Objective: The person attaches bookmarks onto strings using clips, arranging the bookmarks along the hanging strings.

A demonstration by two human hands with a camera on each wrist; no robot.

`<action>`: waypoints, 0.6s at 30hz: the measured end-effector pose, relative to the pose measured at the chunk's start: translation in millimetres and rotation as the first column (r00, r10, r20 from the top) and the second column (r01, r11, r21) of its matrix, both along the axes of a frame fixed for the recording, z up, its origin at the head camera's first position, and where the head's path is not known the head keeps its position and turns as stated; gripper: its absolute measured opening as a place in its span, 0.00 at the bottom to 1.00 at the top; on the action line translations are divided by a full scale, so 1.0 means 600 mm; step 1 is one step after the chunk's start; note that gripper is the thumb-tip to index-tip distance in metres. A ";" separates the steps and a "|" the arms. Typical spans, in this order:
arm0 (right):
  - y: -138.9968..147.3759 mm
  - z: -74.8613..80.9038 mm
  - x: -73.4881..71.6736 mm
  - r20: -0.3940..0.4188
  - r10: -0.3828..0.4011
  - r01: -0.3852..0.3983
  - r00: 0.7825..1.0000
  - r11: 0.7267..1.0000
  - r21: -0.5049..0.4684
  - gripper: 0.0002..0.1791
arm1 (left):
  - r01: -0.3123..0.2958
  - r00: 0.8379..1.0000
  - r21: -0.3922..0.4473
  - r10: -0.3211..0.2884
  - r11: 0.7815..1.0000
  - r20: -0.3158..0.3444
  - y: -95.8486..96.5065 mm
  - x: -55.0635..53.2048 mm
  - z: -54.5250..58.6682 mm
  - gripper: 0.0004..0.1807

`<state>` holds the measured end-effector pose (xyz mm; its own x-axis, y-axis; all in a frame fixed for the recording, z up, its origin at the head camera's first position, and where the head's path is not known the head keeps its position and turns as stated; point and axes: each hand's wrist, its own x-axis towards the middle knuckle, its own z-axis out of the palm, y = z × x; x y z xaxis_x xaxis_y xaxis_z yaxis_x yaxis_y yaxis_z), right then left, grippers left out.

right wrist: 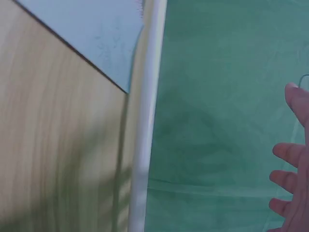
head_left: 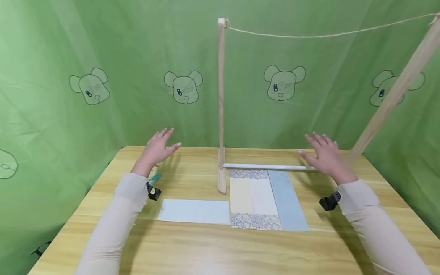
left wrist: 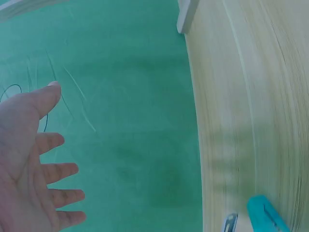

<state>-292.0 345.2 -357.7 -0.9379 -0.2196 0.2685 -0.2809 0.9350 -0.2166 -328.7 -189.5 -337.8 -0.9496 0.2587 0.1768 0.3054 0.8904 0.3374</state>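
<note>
My left hand (head_left: 156, 149) hovers over the back left of the table with fingers spread and straight, holding nothing. Below its wrist lies a teal clip (head_left: 155, 178), which the left wrist view shows beside a small metal-looking piece (left wrist: 231, 222). On the other side, my right hand (head_left: 324, 156) is raised near the right end of a white rod (head_left: 268, 166), its fingers also apart and nothing in them. Between the hands lie a pale card (head_left: 194, 211), a cream card with lace-pattern ends (head_left: 241, 194), a white one (head_left: 264, 194) and a light blue card (head_left: 288, 200).
A wooden post (head_left: 221, 95) stands at the table's middle back, and another post (head_left: 395, 89) leans at the right. A sagging string (head_left: 302, 36) joins their tops. Green cloth (head_left: 137, 46) with printed bear heads hangs behind the wooden table (head_left: 192, 248).
</note>
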 end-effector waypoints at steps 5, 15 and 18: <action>0.002 0.011 0.008 -0.079 -0.003 0.001 0.997 0.999 -0.035 0.41 | 0.018 0.998 0.079 -0.014 0.997 -0.056 0.014 0.001 -0.003 0.42; 0.018 0.047 0.039 -0.140 -0.044 0.008 0.989 0.969 -0.245 0.39 | 0.042 0.990 0.308 0.002 0.951 -0.142 0.067 0.019 -0.010 0.41; 0.031 0.052 0.050 -0.148 -0.076 0.027 0.986 0.949 -0.314 0.39 | 0.063 0.988 0.368 -0.004 0.928 -0.157 0.085 0.024 -0.012 0.40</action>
<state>-261.9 363.9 -326.2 -0.8866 -0.0546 0.4593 -0.2877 0.8426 -0.4553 -314.3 -138.4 -345.2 -0.8961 0.1781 0.4066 0.4060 0.6990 0.5887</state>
